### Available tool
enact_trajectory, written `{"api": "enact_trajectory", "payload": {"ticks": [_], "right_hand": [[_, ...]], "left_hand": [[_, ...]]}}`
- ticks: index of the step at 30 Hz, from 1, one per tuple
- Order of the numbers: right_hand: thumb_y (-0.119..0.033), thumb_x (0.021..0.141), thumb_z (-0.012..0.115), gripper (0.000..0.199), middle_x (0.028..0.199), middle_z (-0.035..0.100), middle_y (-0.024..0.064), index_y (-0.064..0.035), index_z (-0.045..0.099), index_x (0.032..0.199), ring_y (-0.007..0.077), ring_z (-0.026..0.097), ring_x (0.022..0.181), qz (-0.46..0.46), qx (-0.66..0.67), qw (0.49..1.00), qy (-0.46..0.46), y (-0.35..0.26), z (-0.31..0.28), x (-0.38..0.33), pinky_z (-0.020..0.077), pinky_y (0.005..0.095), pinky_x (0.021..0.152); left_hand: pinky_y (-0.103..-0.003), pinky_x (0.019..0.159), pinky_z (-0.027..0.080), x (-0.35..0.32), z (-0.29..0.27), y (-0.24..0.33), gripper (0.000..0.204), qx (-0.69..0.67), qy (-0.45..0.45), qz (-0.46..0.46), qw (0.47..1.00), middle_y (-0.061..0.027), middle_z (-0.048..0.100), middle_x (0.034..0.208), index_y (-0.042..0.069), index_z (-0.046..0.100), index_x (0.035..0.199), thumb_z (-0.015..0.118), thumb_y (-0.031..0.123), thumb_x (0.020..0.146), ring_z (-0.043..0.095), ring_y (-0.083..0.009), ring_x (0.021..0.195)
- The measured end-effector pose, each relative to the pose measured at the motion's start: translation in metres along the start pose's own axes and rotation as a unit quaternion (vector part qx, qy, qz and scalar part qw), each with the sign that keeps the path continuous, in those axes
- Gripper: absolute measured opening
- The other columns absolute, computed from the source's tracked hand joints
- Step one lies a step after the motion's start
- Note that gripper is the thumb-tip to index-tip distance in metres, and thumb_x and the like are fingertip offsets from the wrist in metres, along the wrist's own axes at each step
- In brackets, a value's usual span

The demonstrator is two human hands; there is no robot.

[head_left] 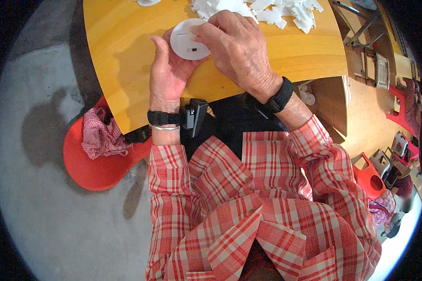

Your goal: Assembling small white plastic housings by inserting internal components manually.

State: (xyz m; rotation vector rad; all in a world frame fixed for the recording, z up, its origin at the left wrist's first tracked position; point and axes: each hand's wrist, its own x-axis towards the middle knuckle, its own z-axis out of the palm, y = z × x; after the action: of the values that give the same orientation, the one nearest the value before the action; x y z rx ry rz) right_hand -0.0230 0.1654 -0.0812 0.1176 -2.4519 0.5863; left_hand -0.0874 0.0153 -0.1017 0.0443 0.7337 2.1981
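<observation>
Over the yellow table, my left hand (169,75) supports a white round plastic disc (185,46) from below. Its thumb stands up apart from the disc, and the other fingers are mostly hidden behind it. A thin slit and a small black rectangular mark or opening show on the disc's face. My right hand (237,49) comes in from the right, its fingers bent and pressed against the disc's upper right part. Whether those fingertips also pinch some small piece is hidden. Black straps circle both wrists.
White plastic pieces (286,11) lie heaped at the table's far side, and another white round piece (148,2) is at the far left. The yellow table (126,89) ends before my lap. A red stool (89,171) with a checked cloth (103,136) stands left; a cardboard box (330,105) is right.
</observation>
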Motion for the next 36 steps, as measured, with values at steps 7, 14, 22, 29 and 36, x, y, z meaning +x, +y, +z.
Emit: {"api": "enact_trajectory", "payload": {"ticks": [7, 14, 22, 29, 36], "right_hand": [[-0.018, 0.076, 0.066, 0.023, 0.083, 0.054, 0.0054, -0.0121, 0.062, 0.098, 0.0234, 0.057, 0.074, 0.077, 0.041, 0.995, 0.057, -0.001, 0.006, 0.001, 0.047, 0.0321, 0.061], [-0.033, 0.082, 0.062, 0.029, 0.061, 0.058, 0.0116, -0.0049, 0.061, 0.089, 0.0277, 0.059, 0.056, 0.258, 0.232, 0.937, -0.042, 0.003, 0.0, -0.006, 0.0462, 0.0349, 0.052], [-0.037, 0.084, 0.059, 0.033, 0.06, 0.058, 0.0137, -0.004, 0.061, 0.085, 0.0295, 0.059, 0.055, 0.269, 0.244, 0.932, -0.003, -0.009, 0.0, -0.004, 0.0458, 0.0355, 0.051], [-0.031, 0.084, 0.062, 0.028, 0.057, 0.051, 0.0086, -0.0032, 0.06, 0.084, 0.013, 0.048, 0.05, 0.241, 0.239, 0.941, -0.009, -0.019, -0.004, -0.004, 0.0405, 0.0275, 0.047], [-0.034, 0.089, 0.053, 0.033, 0.058, 0.054, 0.0156, -0.0022, 0.059, 0.081, 0.0277, 0.053, 0.052, 0.256, 0.344, 0.903, -0.012, 0.0, 0.006, -0.012, 0.0428, 0.0357, 0.049]], "left_hand": [[-0.041, 0.084, 0.051, -0.002, 0.009, -0.01, 0.035, 0.184, 0.046, 0.084, 0.978, -0.0099, 0.051, 0.117, 0.007, 0.044, 0.12, 0.052, 0.024, 0.091, 0.053, -0.0214, 0.106], [-0.033, 0.069, 0.057, -0.009, 0.029, -0.016, 0.034, 0.263, 0.088, 0.099, 0.956, -0.012, 0.054, 0.11, 0.004, 0.042, 0.12, 0.05, 0.022, 0.092, 0.061, -0.0205, 0.087], [-0.027, 0.053, 0.057, -0.023, 0.054, -0.017, 0.031, 0.408, 0.113, 0.129, 0.897, -0.0121, 0.055, 0.099, 0.002, 0.041, 0.118, 0.043, 0.022, 0.094, 0.063, -0.0177, 0.063], [-0.023, 0.059, 0.051, -0.027, 0.042, -0.025, 0.027, 0.595, 0.123, 0.284, 0.742, -0.0085, 0.056, 0.093, 0.0, 0.046, 0.113, 0.043, 0.02, 0.094, 0.055, -0.0129, 0.078], [-0.023, 0.045, 0.051, -0.029, 0.065, -0.02, 0.029, 0.357, 0.165, 0.099, 0.914, -0.0133, 0.06, 0.084, 0.001, 0.049, 0.11, 0.045, 0.024, 0.093, 0.061, -0.0148, 0.059]]}}
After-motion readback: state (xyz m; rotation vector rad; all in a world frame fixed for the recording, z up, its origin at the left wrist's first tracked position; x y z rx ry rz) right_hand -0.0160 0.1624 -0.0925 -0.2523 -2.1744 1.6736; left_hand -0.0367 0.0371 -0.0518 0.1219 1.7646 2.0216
